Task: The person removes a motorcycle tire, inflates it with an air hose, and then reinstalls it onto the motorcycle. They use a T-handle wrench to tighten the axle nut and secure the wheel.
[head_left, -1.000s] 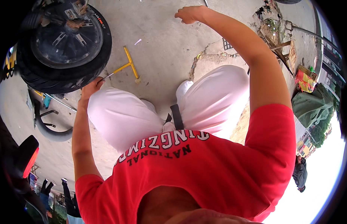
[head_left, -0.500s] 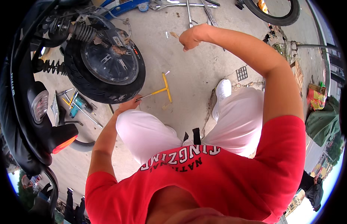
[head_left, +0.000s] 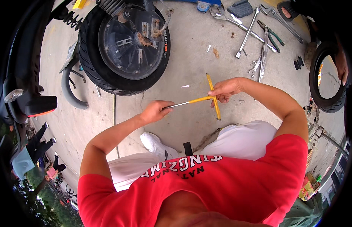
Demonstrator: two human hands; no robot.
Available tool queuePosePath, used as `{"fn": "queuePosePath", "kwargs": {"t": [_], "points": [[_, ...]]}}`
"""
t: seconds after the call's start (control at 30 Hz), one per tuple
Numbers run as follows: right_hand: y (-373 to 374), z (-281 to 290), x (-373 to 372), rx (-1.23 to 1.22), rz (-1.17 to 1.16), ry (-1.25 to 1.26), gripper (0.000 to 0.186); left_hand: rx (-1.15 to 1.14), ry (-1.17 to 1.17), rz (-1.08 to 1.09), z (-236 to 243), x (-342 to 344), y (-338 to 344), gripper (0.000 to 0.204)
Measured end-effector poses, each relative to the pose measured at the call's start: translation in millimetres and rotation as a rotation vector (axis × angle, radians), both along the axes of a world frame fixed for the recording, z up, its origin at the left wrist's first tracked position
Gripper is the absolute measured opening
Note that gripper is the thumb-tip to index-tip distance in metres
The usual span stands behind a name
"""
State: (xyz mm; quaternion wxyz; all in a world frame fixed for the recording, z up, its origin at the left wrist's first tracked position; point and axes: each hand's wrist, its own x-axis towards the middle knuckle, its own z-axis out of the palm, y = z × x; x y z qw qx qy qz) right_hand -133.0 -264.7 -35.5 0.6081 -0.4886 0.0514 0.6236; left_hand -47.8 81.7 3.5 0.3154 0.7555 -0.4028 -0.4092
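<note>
A yellow T-handle wrench (head_left: pixel 199 100) spans the space between my two hands, above the concrete. My left hand (head_left: pixel 156 112) is closed around the far end of its bare metal shaft, so the tip is hidden. At the crossbar, my right hand (head_left: pixel 227 90) grips the junction between thumb and fingers. Ahead and to the left stands a scooter wheel (head_left: pixel 125 87) with a black tyre and a dusty hub (head_left: pixel 119 56). It is apart from both hands.
Long socket wrenches (head_left: pixel 248 32), green-handled pliers (head_left: pixel 274 36) and an adjustable wrench (head_left: pixel 284 23) lie at the far right. Another person's hand (head_left: pixel 341 70) is by a loose tyre (head_left: pixel 316 72). The scooter's tail (head_left: pixel 41 106) is at left; a curved black tube (head_left: pixel 67 89) lies beside the wheel.
My left hand has come away from beside the tyre with the T-handle wrench. My right hand, formerly off the wrench, has come to its crossbar. The whole view has shifted.
</note>
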Motion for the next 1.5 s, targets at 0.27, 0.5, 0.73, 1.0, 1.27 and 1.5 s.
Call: {"fn": "queuePosePath", "kwargs": {"t": [0.27, 0.5, 0.73, 1.0, 1.27, 1.5], "points": [[-102, 98, -39, -0.425, -0.377, -0.671, 0.028, -0.391, -0.727, -0.010, 40, -2, -145, 0.015], [-92, 168, -45, -1.244, -0.608, -1.723, 0.025, -0.637, -0.990, 0.208, 85, 46, -235, 0.022], [-84, 151, -12, -1.353, -0.584, -1.917, 0.033, -0.668, -0.942, 0.337, 77, 79, -235, 0.026], [-90, 159, 15, -1.324, -0.501, -2.094, 0.038, -0.685, -0.947, 0.428, 71, 95, -233, 0.026], [-102, 193, 29, -1.338, -0.256, -2.233, 0.046, -0.739, -0.860, 0.510, 76, 97, -237, 0.024], [-89, 206, 21, -1.381, -0.231, -2.097, 0.058, -0.768, -0.856, 0.480, 76, 101, -232, 0.026]]}}
